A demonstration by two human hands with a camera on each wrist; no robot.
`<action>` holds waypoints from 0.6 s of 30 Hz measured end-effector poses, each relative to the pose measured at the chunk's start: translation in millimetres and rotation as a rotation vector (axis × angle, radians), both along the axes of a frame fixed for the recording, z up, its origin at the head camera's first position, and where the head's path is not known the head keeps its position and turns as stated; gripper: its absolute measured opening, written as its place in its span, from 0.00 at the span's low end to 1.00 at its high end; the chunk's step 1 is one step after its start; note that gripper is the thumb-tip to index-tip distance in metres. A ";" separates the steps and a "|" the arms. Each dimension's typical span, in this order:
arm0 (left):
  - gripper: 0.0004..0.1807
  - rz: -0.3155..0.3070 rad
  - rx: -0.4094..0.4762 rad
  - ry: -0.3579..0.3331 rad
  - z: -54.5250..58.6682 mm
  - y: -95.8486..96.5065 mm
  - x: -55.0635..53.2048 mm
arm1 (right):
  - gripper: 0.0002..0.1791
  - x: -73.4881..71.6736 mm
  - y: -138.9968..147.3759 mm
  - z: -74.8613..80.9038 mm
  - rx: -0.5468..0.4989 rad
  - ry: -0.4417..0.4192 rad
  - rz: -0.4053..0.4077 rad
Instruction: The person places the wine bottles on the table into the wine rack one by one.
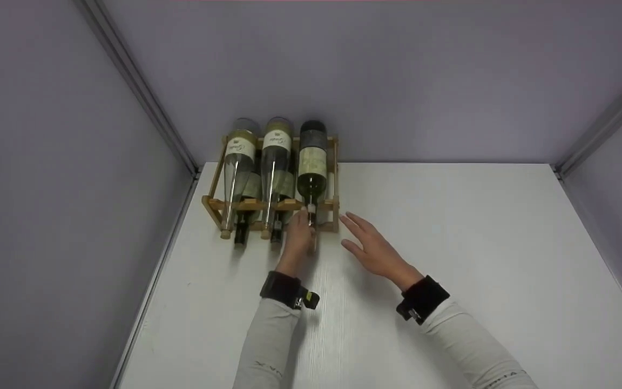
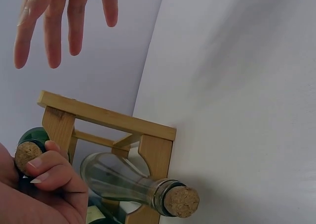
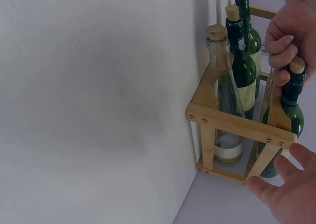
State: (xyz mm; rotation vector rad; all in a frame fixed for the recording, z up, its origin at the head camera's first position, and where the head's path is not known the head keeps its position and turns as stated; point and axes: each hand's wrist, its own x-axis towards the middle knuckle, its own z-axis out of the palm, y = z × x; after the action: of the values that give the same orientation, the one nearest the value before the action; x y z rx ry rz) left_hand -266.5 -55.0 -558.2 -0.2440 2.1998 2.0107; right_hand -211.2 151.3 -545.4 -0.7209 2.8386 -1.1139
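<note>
My left hand (image 1: 299, 237) curls its fingers round the neck of a green wine bottle (image 1: 312, 162) in the top right slot of a small wooden wine rack (image 1: 246, 205). That bottle has a cream label, and its cork (image 2: 28, 156) shows between my thumb and fingers in the left wrist view. Just right of the rack, my right hand (image 1: 376, 251) holds nothing, its fingers spread and pointing at the rack's side. Below the gripped bottle, a clear corked bottle (image 3: 227, 95) lies in the lower right slot.
Two clear bottles with white labels, one on the left (image 1: 239, 148) and one in the middle (image 1: 277, 140), lie in the upper tier. Dark green bottles (image 1: 241, 229) lie beneath them. The rack stands on a white table (image 1: 440, 216) against a grey back wall (image 1: 424, 81).
</note>
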 end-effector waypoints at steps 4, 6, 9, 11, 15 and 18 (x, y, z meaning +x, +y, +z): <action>0.28 0.016 -0.010 -0.026 0.0 -0.5 -0.9 | 0.33 0.0 0.9 -0.9 0.000 -0.004 -0.005; 0.28 0.017 -0.020 -0.027 0.1 -0.6 -1.6 | 0.33 -0.1 1.8 -1.8 -0.006 -0.001 -0.004; 0.27 0.011 -0.006 -0.031 0.1 -1.1 -2.8 | 0.33 -0.4 3.4 -3.7 -0.012 0.006 -0.005; 0.26 0.007 0.010 -0.031 0.4 -1.5 -2.8 | 0.33 -0.3 5.0 -4.9 -0.010 0.004 -0.013; 0.30 0.008 -0.048 0.014 1.9 -2.9 -1.1 | 0.33 1.1 10.2 -6.5 -0.008 -0.002 -0.030; 0.35 0.005 -0.197 0.088 3.3 -4.9 1.4 | 0.33 2.9 16.1 -7.5 0.009 0.010 -0.040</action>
State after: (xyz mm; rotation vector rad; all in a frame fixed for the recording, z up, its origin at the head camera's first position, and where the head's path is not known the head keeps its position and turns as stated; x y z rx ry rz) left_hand -265.1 -59.9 -554.9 -0.1869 2.4567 1.8411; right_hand -208.2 167.4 -552.9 -0.6744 2.8762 -1.1052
